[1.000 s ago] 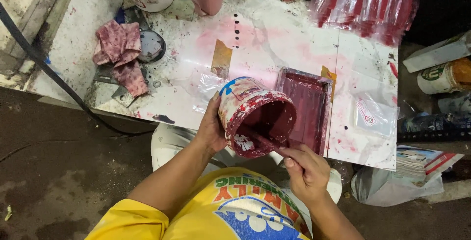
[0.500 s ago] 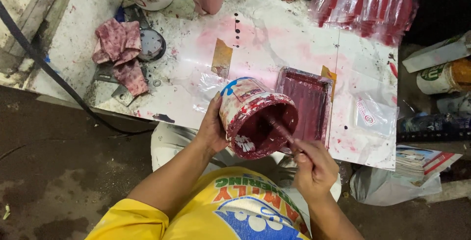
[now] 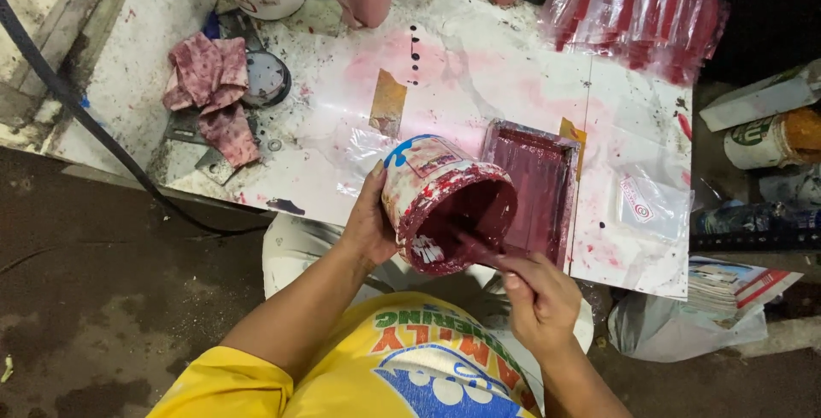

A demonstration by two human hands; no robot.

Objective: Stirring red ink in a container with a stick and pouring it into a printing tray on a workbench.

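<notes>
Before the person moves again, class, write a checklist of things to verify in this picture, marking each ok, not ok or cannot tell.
1. Left hand has a firm grip on the paint can: ok, fingers wrap its side.
2. Can tilted with its mouth toward the person, no paint running over the rim: ok.
3. Right hand holds the stirring stick, tip inside the can: ok.
4. Red tray lies flat on the table beside the can: ok.
5. How much paint is left in the can: cannot tell.
6. Stained rags within reach: ok.
</notes>
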